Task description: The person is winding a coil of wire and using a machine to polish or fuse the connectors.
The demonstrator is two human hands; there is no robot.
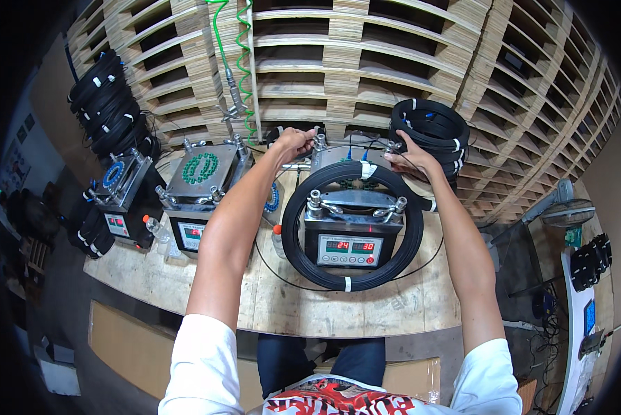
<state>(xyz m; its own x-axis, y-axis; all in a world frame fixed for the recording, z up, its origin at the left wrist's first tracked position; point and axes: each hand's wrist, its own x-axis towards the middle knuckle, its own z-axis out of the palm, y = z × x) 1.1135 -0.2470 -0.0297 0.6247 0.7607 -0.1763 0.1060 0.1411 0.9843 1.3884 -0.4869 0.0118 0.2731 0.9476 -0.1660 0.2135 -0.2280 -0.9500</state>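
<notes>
A benchtop polishing machine (355, 235) with a metal top, corner posts and a red digital display stands before me. A coil of black cable (294, 242) hangs around its front, bound with white ties. My left hand (297, 141) is closed beside the back left corner post (319, 142); what its fingers pinch is too small to make out. At the back right corner, my right hand (415, 159) has thumb and finger around a metal clamp knob (394, 146). Blue connectors (364, 156) with thin cables stand on the top plate, partly hidden by the coil.
Two similar machines (200, 173) (122, 181) stand to the left. Black cable coils are stacked at the back right (431, 124) and far left (103, 104). Bottles with orange caps (157, 228) stand between machines. Wooden pallets (345, 55) rise behind; a green air hose (245, 69) hangs there.
</notes>
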